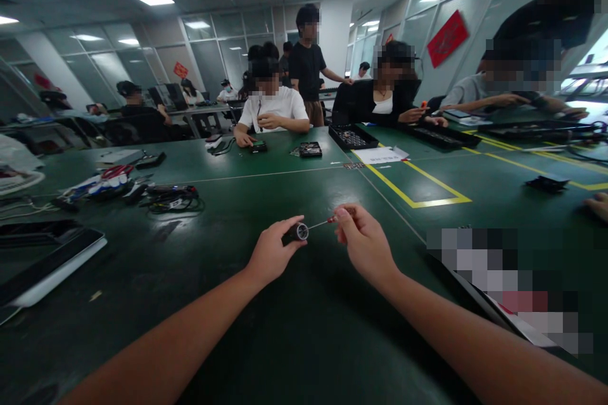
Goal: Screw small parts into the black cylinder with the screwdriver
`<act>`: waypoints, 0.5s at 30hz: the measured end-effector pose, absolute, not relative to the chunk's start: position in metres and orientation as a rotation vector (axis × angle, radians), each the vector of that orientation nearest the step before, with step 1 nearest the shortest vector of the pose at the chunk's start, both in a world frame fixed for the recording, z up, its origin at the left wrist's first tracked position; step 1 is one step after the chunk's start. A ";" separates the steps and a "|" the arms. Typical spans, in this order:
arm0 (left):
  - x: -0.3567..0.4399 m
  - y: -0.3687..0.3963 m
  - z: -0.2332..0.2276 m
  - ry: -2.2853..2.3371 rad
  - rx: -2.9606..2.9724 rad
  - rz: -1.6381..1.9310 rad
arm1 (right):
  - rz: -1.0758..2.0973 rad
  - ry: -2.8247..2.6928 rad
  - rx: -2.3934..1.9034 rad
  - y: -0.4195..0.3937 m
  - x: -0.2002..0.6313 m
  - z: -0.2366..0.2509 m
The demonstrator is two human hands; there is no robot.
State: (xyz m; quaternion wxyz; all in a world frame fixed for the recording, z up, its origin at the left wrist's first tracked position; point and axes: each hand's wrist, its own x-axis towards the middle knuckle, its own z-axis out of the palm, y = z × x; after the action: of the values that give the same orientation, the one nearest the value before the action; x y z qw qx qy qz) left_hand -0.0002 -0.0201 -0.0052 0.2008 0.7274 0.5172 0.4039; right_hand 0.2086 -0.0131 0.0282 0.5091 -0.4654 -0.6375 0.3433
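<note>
Your left hand (272,254) grips a small black cylinder (296,233) above the green table (304,329), its open end turned rightward. Your right hand (363,242) pinches a red-handled screwdriver (327,221), tip meeting that end, so the tool lines up.

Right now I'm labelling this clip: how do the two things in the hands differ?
The left hand grips a short black cylinder with a pale round end; the right hand pinches a thin screwdriver with a red handle. The cylinder is stubby and thick, the screwdriver long and slender. The screwdriver's tip points into the cylinder's end. Both are held above the green table.
</note>
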 end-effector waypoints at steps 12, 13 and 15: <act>-0.002 -0.020 -0.005 1.401 2.049 1.105 | 0.730 -1.625 -1.083 -0.024 0.205 0.027; -0.002 -0.020 -0.005 1.392 2.065 1.099 | 0.692 -1.620 -1.109 -0.024 0.205 0.028; -0.002 -0.020 -0.005 1.371 2.083 1.095 | 0.640 -1.621 -1.135 -0.025 0.206 0.029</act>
State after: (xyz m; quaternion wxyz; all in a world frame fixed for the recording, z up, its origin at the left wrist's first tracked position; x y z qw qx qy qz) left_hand -0.0020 -0.0198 -0.0050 0.2075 0.7482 0.4924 0.3933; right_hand 0.2056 -0.0246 0.0293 0.5062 -0.4707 -0.6721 0.2655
